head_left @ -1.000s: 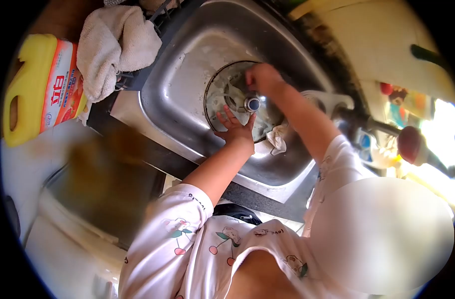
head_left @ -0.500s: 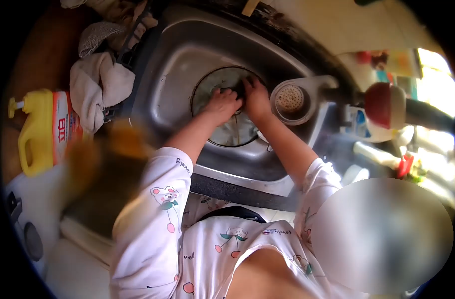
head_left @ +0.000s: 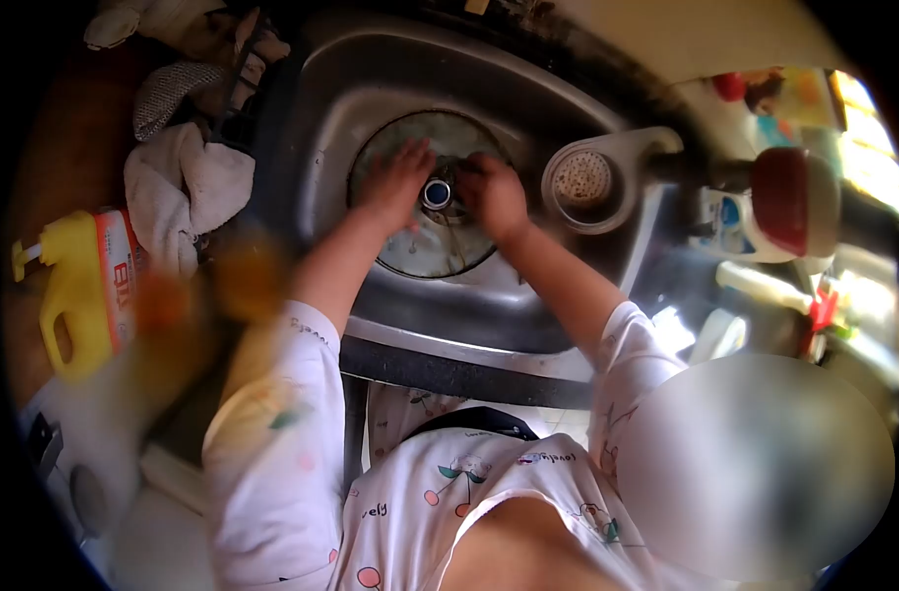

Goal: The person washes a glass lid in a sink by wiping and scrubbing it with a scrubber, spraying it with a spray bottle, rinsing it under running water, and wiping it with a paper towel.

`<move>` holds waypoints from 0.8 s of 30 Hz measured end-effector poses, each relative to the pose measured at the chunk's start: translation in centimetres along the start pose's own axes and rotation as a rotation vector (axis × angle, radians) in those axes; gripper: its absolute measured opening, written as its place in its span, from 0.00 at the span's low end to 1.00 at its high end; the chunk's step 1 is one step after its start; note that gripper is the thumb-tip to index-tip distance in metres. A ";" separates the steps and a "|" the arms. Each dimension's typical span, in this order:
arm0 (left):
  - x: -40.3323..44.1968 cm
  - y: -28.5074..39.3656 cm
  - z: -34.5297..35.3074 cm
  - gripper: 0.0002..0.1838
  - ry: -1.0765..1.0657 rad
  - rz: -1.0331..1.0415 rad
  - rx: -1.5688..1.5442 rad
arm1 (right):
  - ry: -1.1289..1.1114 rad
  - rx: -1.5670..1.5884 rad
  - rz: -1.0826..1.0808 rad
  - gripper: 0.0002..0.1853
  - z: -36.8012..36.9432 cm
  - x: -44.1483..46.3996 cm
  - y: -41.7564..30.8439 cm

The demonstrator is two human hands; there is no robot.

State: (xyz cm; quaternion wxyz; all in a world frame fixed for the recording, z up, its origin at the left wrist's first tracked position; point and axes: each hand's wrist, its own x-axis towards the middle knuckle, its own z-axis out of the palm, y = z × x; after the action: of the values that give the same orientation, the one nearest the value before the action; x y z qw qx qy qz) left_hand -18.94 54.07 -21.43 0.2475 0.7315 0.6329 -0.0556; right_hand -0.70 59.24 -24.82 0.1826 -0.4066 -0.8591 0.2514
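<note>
Head view: one lid (head_left: 428, 246); left hand (head_left: 397, 185) spread above; right hand (head_left: 494, 199) curled, grip unclear.

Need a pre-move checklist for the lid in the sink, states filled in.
1. Lid inside the sink: ok.
2. Knob exposed on top: ok, its end is visible between the hands.
3. Left hand open over the lid: ok.
4. Right hand gripping the knob: cannot tell, fingers curl close beside it.
5. Perforated cup apart from the lid: ok.
6. Yellow bottle outside the sink: ok.
</note>
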 end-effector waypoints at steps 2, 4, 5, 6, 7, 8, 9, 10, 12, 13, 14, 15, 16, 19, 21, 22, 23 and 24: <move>0.1 0.2 -0.2 0.56 0.008 -0.018 -0.014 | 0.039 0.028 0.024 0.10 -0.2 -2.3 -1.3; 0.2 0.3 -0.2 0.56 0.010 -0.026 -0.029 | 0.047 -0.065 -0.175 0.08 -0.7 -3.6 -1.9; 0.2 0.3 -0.1 0.56 0.009 -0.031 -0.035 | 0.054 -0.078 -0.100 0.08 -0.7 -3.0 -1.8; 0.2 0.3 0.0 0.57 0.025 -0.037 -0.043 | 0.061 -0.090 -0.022 0.09 -0.5 -1.6 -1.5; 0.3 0.3 0.3 0.57 0.038 -0.043 -0.055 | 0.063 -0.104 0.058 0.09 -0.2 -0.4 -0.9; 0.2 0.3 0.5 0.57 0.047 -0.047 -0.066 | 0.078 -0.066 0.026 0.09 1.3 -0.1 0.3; 0.1 0.3 0.4 0.57 0.035 -0.043 -0.058 | 0.040 -0.091 0.000 0.09 1.7 -1.4 0.3; 0.3 0.3 0.1 0.57 0.030 -0.041 -0.053 | 0.003 -0.120 -0.033 0.09 1.4 -2.9 -0.1; 0.7 0.1 -0.2 0.57 0.041 -0.041 -0.049 | -0.067 -0.215 -0.165 0.07 -0.1 -4.0 -0.6; 0.7 0.0 0.2 0.57 0.047 -0.040 -0.053 | -0.047 -0.209 -0.135 0.08 -0.2 -2.9 -0.6; 0.5 0.2 0.8 0.57 0.042 -0.038 -0.061 | -0.035 -0.200 -0.096 0.10 0.1 -1.6 -0.7; 0.3 0.5 1.2 0.58 0.035 -0.043 -0.069 | -0.026 -0.190 -0.059 0.11 0.3 -1.1 -1.0; 0.3 0.5 1.1 0.58 0.031 -0.047 -0.070 | -0.015 -0.185 -0.091 0.11 0.3 -1.1 -1.4; 0.7 0.0 0.5 0.59 0.032 -0.049 -0.043 | -0.094 -0.220 -0.157 0.09 -0.3 -4.7 -1.5; 0.7 -0.1 0.7 0.59 0.028 -0.046 -0.057 | -0.074 -0.226 -0.163 0.10 0.5 -3.8 -1.0; 0.7 -0.2 0.8 0.58 0.030 -0.044 -0.080 | -0.069 -0.223 -0.076 0.12 1.0 -2.3 -0.8; 0.5 0.0 1.1 0.58 0.032 -0.046 -0.110 | -0.071 -0.221 0.007 0.14 1.0 -1.5 -0.8; 0.3 0.0 1.2 0.58 0.028 -0.042 -0.110 | -0.069 -0.236 -0.093 0.16 -0.3 -0.7 -1.9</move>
State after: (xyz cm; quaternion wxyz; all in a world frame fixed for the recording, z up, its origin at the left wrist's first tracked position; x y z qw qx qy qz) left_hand -18.61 53.82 -22.55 0.2773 0.7041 0.6535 -0.0159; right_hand -1.26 57.74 -23.50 0.1152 -0.3763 -0.9064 0.1538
